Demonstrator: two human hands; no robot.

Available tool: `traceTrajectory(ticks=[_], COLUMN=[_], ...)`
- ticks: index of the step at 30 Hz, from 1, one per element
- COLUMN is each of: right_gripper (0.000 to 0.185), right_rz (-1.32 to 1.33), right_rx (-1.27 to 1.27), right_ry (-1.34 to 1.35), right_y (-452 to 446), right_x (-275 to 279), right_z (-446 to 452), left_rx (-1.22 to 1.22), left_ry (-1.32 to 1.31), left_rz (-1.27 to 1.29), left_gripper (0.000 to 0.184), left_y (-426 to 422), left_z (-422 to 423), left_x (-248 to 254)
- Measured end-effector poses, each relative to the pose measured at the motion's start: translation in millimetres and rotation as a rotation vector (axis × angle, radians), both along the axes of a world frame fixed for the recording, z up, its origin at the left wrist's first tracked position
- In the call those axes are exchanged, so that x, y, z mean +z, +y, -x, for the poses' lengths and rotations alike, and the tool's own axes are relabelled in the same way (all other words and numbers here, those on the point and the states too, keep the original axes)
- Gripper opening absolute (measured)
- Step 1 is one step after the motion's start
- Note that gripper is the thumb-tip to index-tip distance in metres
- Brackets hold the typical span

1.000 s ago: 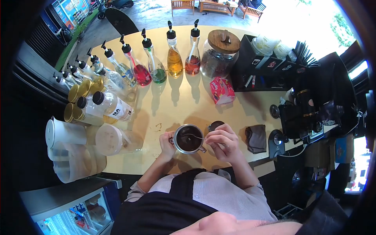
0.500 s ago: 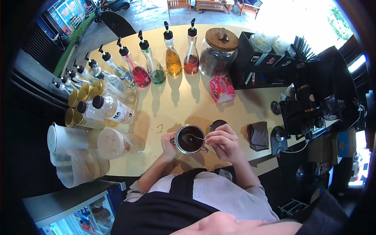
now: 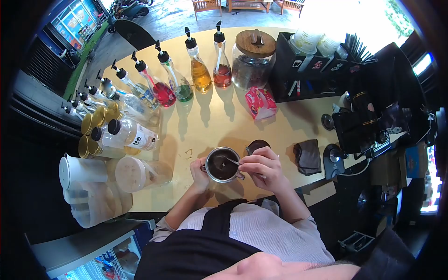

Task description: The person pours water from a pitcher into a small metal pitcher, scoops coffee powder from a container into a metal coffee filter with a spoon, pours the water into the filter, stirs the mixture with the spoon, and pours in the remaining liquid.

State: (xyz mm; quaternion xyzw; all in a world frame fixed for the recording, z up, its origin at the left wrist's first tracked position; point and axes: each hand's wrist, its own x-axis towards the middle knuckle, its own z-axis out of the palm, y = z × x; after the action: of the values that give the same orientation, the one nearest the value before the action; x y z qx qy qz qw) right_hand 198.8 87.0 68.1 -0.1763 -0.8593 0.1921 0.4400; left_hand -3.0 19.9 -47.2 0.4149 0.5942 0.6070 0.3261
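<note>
A metal pitcher [image 3: 208, 173] with dark brown liquid [image 3: 219, 169] inside is in front of my body, over the table. My left hand [image 3: 199, 175] is closed around its handle on the left side. In my right hand [image 3: 262, 170], the fingers pinch the thin metal handle of a spoon [image 3: 232, 161]. The spoon's lower end dips into the liquid, so its bowl is hidden. A small pale spot shows on the liquid's surface. Just behind my right fingers lies a dark round object [image 3: 257, 145], partly covered by them.
Pump bottles [image 3: 200, 74] of coloured syrup curve along the table's far and left edges. A lidded glass jar [image 3: 254, 60], a pink packet [image 3: 261, 102] and a black cup organizer [image 3: 303, 88] stand beyond. At right are a folded dark cloth [image 3: 307, 157] and a black machine [image 3: 361, 121]; plastic tubs [image 3: 86, 170] are left.
The spoon has shifted within the pitcher, its handle now slanting further toward the far side. My right hand moved slightly left. The whole view has shifted a little.
</note>
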Motion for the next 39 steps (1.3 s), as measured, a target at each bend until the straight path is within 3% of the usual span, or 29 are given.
traceTrajectory(ticks=[10, 12, 19, 24, 39], right_gripper=[0.027, 0.027, 0.027, 0.03, 0.024], right_rz=[-0.032, -0.008, -0.006, -0.007, 0.058], right_rx=[0.036, 0.075, 0.042, 0.015, 0.024], right_ry=[-0.025, -0.027, -0.004, 0.016, 0.079], right_y=[0, 0, 1, 2, -1], right_x=[1, 1, -1, -4, -6], right_z=[-2, -2, -2, -2, -1], left_rx=[0.03, 0.006, 0.043, -0.022, -0.074], left_ry=[0.145, -0.069, 0.066, -0.078, -0.073], left_rz=[-0.034, -0.051, -0.05, -0.062, -0.105], left_gripper=[0.064, 0.063, 0.064, 0.065, 0.064], left_y=[1, 1, 1, 0, 2], left_z=[2, 1, 1, 2, 7], left_x=[-9, -13, -9, -14, -20])
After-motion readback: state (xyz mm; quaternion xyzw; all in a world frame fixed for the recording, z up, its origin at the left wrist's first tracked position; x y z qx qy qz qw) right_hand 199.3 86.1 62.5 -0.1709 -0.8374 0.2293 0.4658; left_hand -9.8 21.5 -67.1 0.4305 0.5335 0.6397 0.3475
